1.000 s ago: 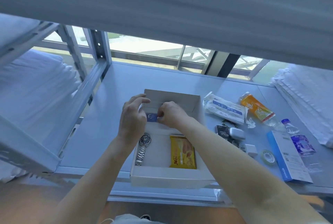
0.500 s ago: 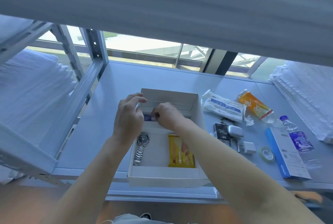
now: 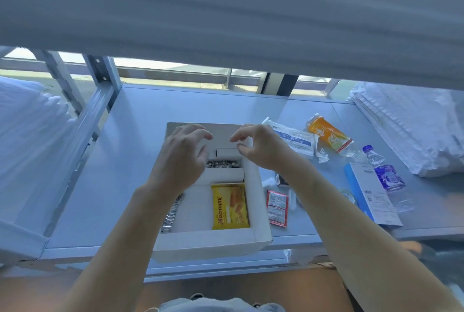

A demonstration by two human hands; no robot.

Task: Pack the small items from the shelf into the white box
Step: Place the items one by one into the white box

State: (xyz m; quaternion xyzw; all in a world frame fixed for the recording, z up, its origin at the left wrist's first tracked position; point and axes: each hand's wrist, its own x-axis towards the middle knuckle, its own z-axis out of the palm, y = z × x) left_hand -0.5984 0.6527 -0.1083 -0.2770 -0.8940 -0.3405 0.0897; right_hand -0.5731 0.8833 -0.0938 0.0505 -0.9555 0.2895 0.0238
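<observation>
The box (image 3: 213, 242) sits on the shelf (image 3: 140, 115) at its front edge. Inside it, the snack packet (image 3: 230, 206) lies at 5 o'clock and the watch band (image 3: 172, 216) at 7 o'clock. A sachet (image 3: 277, 207) lies just beside the box at 3 o'clock; two bottles (image 3: 329, 133) lie farther out toward 2 o'clock.

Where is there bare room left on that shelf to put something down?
Bare shelf lies left of the white box up to the metal frame, and behind the box. Right of it is crowded: red sachet, orange packet, water bottle.
</observation>
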